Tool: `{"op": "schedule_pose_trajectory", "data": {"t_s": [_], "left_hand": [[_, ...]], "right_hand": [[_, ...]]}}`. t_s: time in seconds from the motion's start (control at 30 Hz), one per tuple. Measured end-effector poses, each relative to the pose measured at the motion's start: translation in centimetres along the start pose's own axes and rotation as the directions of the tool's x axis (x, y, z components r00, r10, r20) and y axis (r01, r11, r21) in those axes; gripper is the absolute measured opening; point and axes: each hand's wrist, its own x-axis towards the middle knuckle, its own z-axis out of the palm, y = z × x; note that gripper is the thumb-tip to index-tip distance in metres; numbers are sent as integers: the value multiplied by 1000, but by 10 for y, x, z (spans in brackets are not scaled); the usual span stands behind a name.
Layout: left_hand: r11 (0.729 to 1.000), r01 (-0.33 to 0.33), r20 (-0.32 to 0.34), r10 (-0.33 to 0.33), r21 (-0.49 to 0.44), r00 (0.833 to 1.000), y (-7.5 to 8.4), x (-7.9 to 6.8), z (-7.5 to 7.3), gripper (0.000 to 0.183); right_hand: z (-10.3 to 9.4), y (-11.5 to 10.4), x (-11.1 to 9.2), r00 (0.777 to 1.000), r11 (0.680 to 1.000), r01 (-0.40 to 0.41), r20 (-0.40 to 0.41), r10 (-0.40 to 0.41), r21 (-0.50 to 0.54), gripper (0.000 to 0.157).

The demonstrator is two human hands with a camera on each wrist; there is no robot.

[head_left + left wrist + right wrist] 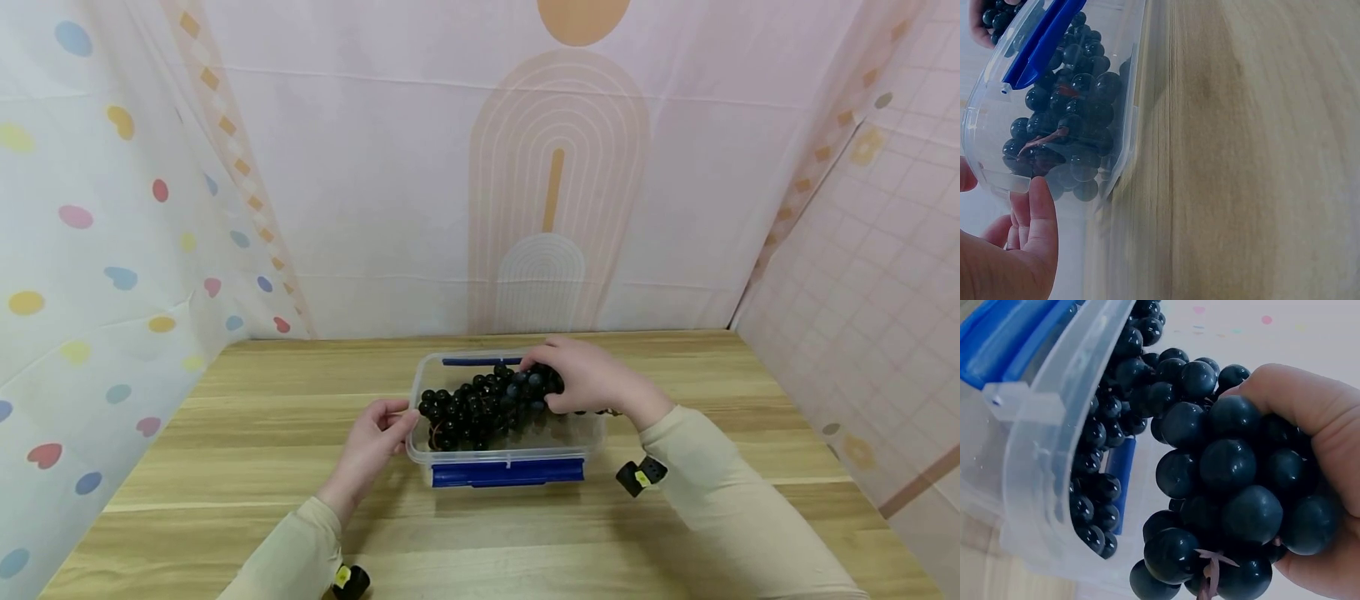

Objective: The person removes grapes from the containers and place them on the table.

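Note:
A clear plastic container (510, 455) with blue side clips sits on the table. Dark grapes (468, 408) fill its left part; through its wall in the left wrist view, more grapes (1072, 119) and a reddish stem show. My left hand (378, 433) holds the container's left end at the rim, its fingertips (1040, 194) against the wall. Over the container's right part, my right hand (588, 375) grips a bunch of grapes (1229, 481), fingers and thumb curled round it. In the right wrist view a pale stem pokes out below this bunch, which stands above the rim.
The wooden table (225, 467) runs back to a patterned cloth (375, 192). Cloth hangings also stand at the left and right sides. A blue clip (510, 472) lines the container's near side, with another blue clip (480, 362) at the far side.

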Motion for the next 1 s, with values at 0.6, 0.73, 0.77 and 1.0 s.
{"op": "schedule_pose_trajectory", "data": {"t_s": [0.6, 0.73, 0.77, 1.0], "left_hand": [[1000, -11, -10, 11, 0, 1000, 0, 0, 1, 33], [1000, -13, -10, 13, 5, 1000, -1, 0, 1, 33], [1000, -14, -10, 14, 6, 1000, -1, 0, 1, 33], [1000, -10, -15, 10, 2, 1000, 0, 0, 2, 32]], "right_hand": [[-28, 4, -13, 998, 992, -41, -59, 34, -123, 45], [-34, 6, -17, 996, 989, -60, -77, 50, -134, 45], [-35, 7, -18, 995, 989, -61, -84, 50, -136, 44], [-41, 15, -26, 988, 986, -50, -153, 25, -161, 42]]}}
